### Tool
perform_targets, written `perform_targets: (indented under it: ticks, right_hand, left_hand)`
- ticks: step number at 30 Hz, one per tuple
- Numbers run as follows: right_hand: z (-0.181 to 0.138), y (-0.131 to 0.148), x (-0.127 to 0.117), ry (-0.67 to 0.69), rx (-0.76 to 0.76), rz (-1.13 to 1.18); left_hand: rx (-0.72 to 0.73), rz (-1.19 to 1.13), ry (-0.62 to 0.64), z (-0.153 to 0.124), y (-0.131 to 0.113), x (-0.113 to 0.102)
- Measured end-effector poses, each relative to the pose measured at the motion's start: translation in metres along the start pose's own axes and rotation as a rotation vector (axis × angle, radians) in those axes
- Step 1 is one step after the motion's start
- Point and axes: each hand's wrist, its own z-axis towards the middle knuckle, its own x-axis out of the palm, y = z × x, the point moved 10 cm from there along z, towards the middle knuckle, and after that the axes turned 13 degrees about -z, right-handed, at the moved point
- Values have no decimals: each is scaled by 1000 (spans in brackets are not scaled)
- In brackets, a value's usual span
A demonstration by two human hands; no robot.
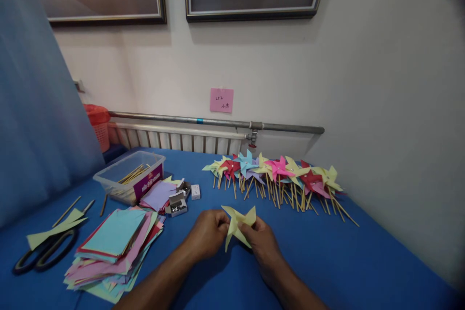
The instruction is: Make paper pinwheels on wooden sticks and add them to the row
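A pale yellow paper pinwheel (236,223), its blades folded towards the middle, is held above the blue table. My right hand (263,242) is closed on it from the right, the thumb pressed near its centre. Against the pinwheel's left side, my left hand (209,233) is closed with its fingertips pinched together; what they pinch is hidden. No stick shows on this pinwheel. Left of my hands, an open small box (178,205) contains shiny metal pins. Beside it stand another open box (184,188) and a closed white box (195,192).
Several pinwheels on sticks (278,169) lie along the back right. At left are a paper stack (112,237), black-handled scissors (54,252) partly under a yellow scrap (54,230), and a plastic tub (125,174) of sticks. A pipe (218,122) runs along the wall.
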Motion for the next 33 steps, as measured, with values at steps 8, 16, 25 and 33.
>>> perform_targets:
  ticks: [8, 16, 25, 33]
  right_hand:
    - [-2, 4, -3, 3, 1, -2]
    - [-1, 5, -5, -3, -8, 8]
    - [0, 7, -9, 8, -5, -30]
    - [-7, 12, -8, -13, 17, 12]
  left_hand:
    - [-40, 83, 69, 0, 3, -10]
    - [-89, 95, 55, 3, 4, -43]
    - [-99, 141, 138, 1, 9, -57]
    - [-124, 110, 247, -3, 17, -35]
